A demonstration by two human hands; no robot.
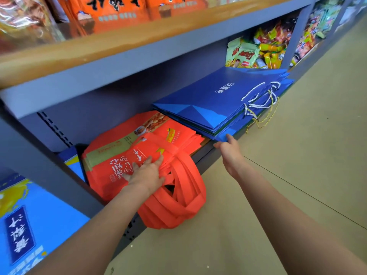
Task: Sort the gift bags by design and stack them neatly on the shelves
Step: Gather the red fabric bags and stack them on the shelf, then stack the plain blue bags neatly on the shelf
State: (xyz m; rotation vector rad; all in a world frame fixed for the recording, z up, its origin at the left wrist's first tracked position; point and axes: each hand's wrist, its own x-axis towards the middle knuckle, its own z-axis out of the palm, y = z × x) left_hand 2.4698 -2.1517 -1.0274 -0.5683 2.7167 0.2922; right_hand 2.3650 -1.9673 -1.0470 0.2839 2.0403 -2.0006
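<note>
A stack of red fabric gift bags [127, 147] lies flat on the low grey shelf [206, 149], their red loop handles [178, 197] hanging over the front edge. My left hand [146, 172] rests flat on top of this stack, fingers spread. To the right lies a stack of dark blue paper gift bags [216, 102] with white and yellow cord handles [262, 98]. My right hand [228, 146] touches the front corner of the blue stack, fingers loosely apart and holding nothing.
A light blue gift bag [21, 221] with a dark label sits at the lower left, another blue one [72, 161] stands behind the red stack. Snack packets [258, 50] fill the shelf bay to the right. Orange packets [111, 10] line the wooden shelf above. Tan floor [278, 195] extends right.
</note>
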